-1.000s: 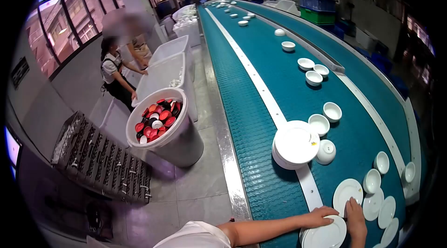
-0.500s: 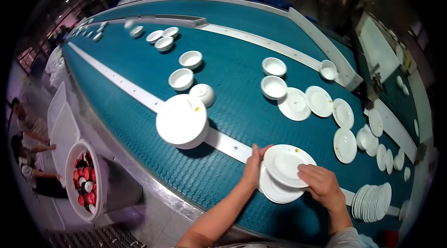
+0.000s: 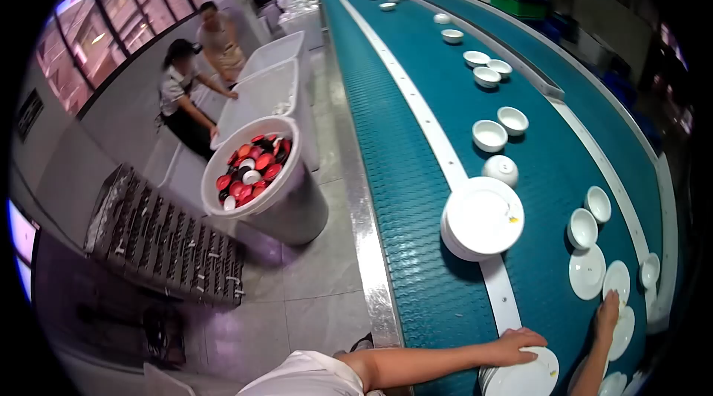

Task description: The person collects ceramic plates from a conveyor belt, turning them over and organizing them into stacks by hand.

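My left hand (image 3: 512,348) grips the rim of a stack of white plates (image 3: 529,377) near the bottom edge, with its fingers over the top plate. The stack's lower part is cut off by the frame. To its right my right hand (image 3: 607,316) reaches out, its fingers closed at the near rim of a small white plate (image 3: 616,281) lying on the belt. Another white plate (image 3: 624,335) lies beside that hand. A taller stack of white plates (image 3: 484,218) stands farther forward on the white divider strip.
White bowls (image 3: 490,136) lie scattered along the green conveyor belt (image 3: 416,247). Left of the belt stands a bin (image 3: 286,195) of red, black and white pieces. Two people stand by white tubs (image 3: 264,91). A dark crate stack (image 3: 163,240) is at lower left.
My view has turned left. My right hand has left the plate stack that both hands held and moved to a plate on the belt. My left hand stays on the stack.
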Available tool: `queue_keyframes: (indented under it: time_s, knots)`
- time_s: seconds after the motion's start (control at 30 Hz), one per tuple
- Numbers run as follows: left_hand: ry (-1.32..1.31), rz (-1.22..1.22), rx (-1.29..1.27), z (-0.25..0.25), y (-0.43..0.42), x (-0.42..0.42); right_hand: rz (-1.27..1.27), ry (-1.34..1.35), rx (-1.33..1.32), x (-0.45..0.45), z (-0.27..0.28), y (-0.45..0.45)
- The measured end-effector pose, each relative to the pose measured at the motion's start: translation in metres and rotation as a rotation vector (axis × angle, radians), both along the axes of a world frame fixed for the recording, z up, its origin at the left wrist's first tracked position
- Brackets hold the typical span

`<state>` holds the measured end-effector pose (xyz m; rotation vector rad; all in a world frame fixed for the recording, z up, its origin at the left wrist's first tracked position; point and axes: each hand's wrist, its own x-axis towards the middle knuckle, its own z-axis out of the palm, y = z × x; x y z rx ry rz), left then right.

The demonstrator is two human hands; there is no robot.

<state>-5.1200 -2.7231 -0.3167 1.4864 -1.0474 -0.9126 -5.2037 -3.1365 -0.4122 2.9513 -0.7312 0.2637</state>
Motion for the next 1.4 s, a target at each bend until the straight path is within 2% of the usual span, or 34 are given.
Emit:
queue_keyframes:
  time_s: [0.03,0.1,0.17,0.2,0.23,0.27,0.33,0.37,0.4,0.43,0.5,0.6,0.67,0.73,0.77,0.83,0.9,0.93,0.97,1.0,1.1,1.13,1.2,1.23,1.27,1.3,1.37,1.4]
  knots:
    - [0.034,-0.043,0.034,0.007,0.000,0.004,0.112,-0.144,-0.097,-0.004,-0.018,-0.027]
    - [0.058,-0.027,0.021,0.006,0.000,0.010,-0.032,-0.282,0.198,-0.003,0.032,-0.001]
    - [-0.005,-0.021,0.044,-0.002,-0.001,0.002,-0.134,-0.552,0.501,-0.034,0.050,0.005]
    - [-0.022,0.027,-0.026,-0.009,-0.004,-0.003,-0.173,-0.710,0.788,-0.049,0.103,0.061]
    - [-0.038,0.081,-0.024,-0.008,-0.002,-0.004,-0.208,-0.898,0.781,-0.066,0.135,0.125]
    - [0.040,0.118,-0.105,-0.011,0.000,-0.001,-0.197,-0.788,0.577,-0.088,0.169,0.181]
    - [-0.150,0.183,-0.115,-0.004,0.003,0.014,-0.247,-0.577,0.340,-0.130,0.200,0.275]
    - [-0.171,0.308,-0.149,-0.007,-0.001,0.016,-0.014,-0.517,0.139,-0.124,0.221,0.312]
    - [-0.113,0.404,-0.084,-0.006,-0.006,0.016,0.161,-0.576,0.240,-0.130,0.220,0.330]
    - [-0.159,0.452,-0.070,-0.010,-0.014,0.021,0.105,-0.433,0.235,-0.143,0.217,0.353]
    - [-0.448,0.410,-0.024,0.007,-0.037,0.041,0.296,-0.274,0.256,-0.147,0.215,0.370]
    - [-0.942,0.419,-0.083,0.000,-0.095,0.078,0.328,-0.175,0.507,-0.139,0.224,0.369]
    - [-1.191,0.409,-0.052,-0.013,-0.128,0.106,0.216,-0.288,0.747,-0.139,0.230,0.334]
    - [-1.327,0.307,0.088,-0.021,-0.149,0.126,0.108,-0.542,0.407,-0.116,0.207,0.269]
    - [-1.339,0.209,0.212,-0.025,-0.153,0.131,-0.100,-0.570,0.434,-0.097,0.202,0.240]
    - [-1.463,0.227,0.170,-0.023,-0.159,0.128,-0.305,-0.315,0.285,-0.062,0.164,0.168]
    - [-1.527,0.171,0.235,-0.021,-0.157,0.118,-0.272,-0.108,0.190,-0.021,0.121,0.108]
    - [-1.553,0.139,0.281,-0.017,-0.156,0.111,-0.292,0.027,0.185,-0.001,0.111,0.093]
    - [-1.582,0.107,0.324,-0.012,-0.152,0.100,-0.358,0.141,0.336,0.017,0.102,0.078]
    - [-1.611,0.076,0.364,-0.010,-0.149,0.093,-0.289,0.241,0.303,0.030,0.106,0.074]
    - [-1.724,-0.013,0.311,-0.006,-0.129,0.082,-0.145,0.247,0.139,0.050,0.090,0.055]
    - [-1.772,0.011,0.248,-0.009,-0.124,0.085,-0.151,0.079,0.100,0.045,0.093,0.052]
    - [-1.674,0.054,0.300,-0.012,-0.123,0.094,-0.215,-0.285,0.143,0.021,0.125,0.057]
    - [-1.624,0.080,0.321,-0.014,-0.124,0.098,-0.190,-0.427,0.268,-0.001,0.146,0.072]
    - [-1.628,0.107,0.348,-0.019,-0.127,0.101,-0.180,-0.483,0.472,-0.028,0.169,0.099]
    - [-1.656,0.103,0.384,-0.023,-0.129,0.103,-0.077,-0.571,0.499,-0.053,0.185,0.133]
    - [-1.718,0.117,0.456,-0.023,-0.134,0.109,-0.007,-0.568,0.458,-0.103,0.206,0.206]
    - [-1.692,0.188,0.384,-0.018,-0.134,0.114,0.135,-0.607,0.270,-0.120,0.200,0.235]
